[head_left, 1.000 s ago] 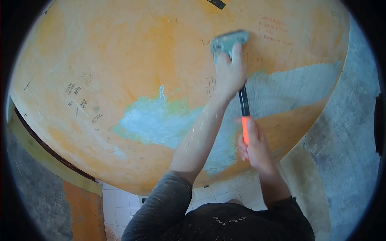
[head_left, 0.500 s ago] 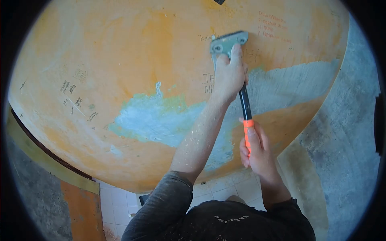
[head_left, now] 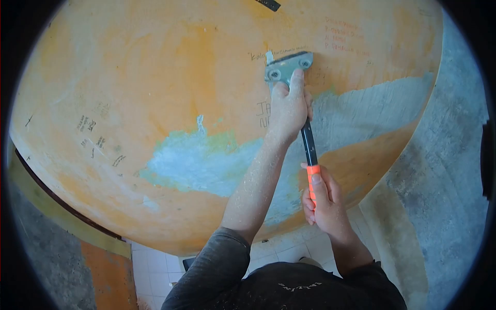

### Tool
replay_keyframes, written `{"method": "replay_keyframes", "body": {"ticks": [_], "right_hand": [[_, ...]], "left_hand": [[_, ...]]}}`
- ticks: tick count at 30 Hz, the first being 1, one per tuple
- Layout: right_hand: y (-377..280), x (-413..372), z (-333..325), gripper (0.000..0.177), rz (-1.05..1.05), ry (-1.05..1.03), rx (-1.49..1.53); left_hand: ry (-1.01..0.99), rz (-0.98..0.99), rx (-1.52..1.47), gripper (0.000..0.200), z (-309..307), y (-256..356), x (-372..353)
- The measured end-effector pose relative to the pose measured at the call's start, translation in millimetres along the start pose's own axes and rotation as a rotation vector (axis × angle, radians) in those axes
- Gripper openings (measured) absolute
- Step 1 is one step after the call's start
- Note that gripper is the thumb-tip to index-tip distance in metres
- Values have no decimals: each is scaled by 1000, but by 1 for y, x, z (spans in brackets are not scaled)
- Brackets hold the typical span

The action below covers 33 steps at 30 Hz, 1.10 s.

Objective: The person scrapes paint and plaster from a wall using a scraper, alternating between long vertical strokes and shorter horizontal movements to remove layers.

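Note:
A long-handled scraper (head_left: pixel 309 145) with a wide grey-green head lies with its blade edge against the orange painted wall (head_left: pixel 175 67). My left hand (head_left: pixel 289 111) is closed around the shaft just below the head, its thumb stretched along the tool. Lower down, my right hand (head_left: pixel 324 199) wraps the orange grip at the handle's end. A pale blue-grey patch (head_left: pixel 201 160) without orange paint spreads left of my forearm, and another (head_left: pixel 372 106) lies to the right. Handwriting shows on the paint near the blade. Small pale flakes dot my left forearm.
A bare grey wall (head_left: pixel 449 170) stands at the right. White floor tiles (head_left: pixel 155 266) show below, near my body. At lower left are a dark edge strip (head_left: pixel 67 201) and an orange-painted section (head_left: pixel 106 274). A dark strip (head_left: pixel 268 4) sits at the top of the wall.
The scraper and both hands have come down slightly toward me, and the view has shifted a little. A small pale scraped mark shows above the blade. Both hands keep their grip.

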State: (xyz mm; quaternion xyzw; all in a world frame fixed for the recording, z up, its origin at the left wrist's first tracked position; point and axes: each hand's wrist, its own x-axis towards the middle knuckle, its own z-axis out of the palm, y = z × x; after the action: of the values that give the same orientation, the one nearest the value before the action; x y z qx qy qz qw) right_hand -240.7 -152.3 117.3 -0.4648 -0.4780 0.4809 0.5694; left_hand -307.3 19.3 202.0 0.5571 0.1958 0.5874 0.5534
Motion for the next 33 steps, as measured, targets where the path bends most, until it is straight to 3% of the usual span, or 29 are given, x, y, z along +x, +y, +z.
{"method": "replay_keyframes", "body": {"ticks": [7,9,13,15,20,23,26,28,29,31,33], "right_hand": [[-1,7,-4,42,-44,5,-49],[19,-9,-10,42,21,-8,-47],[23,-5,-11,42,54,-43,-40],[14,13,-10,43,-24,-39,-46],[10,18,-7,43,-47,-73,9],[61,2,-16,45,-39,-149,108],[156,-13,-43,48,-30,-241,284],[199,-34,-65,50,163,-164,229],[208,-47,-71,50,159,-171,223],[214,-54,-83,49,250,-160,123],[207,-47,-91,50,227,-186,153]], "left_hand": [[54,52,19,37,3,-9,7],[47,-67,35,36,-3,-24,-18],[109,-85,25,40,-2,-18,-26],[47,43,98,42,-2,-5,-3],[56,44,83,42,1,1,6],[13,-56,211,43,-17,-35,-27],[-67,-189,341,45,-37,-109,-65],[9,-389,185,44,-39,-163,-97],[73,-421,80,44,-36,-175,-117],[139,-431,-22,43,-26,-175,-129],[78,-525,-194,39,-15,-160,-133]]}}
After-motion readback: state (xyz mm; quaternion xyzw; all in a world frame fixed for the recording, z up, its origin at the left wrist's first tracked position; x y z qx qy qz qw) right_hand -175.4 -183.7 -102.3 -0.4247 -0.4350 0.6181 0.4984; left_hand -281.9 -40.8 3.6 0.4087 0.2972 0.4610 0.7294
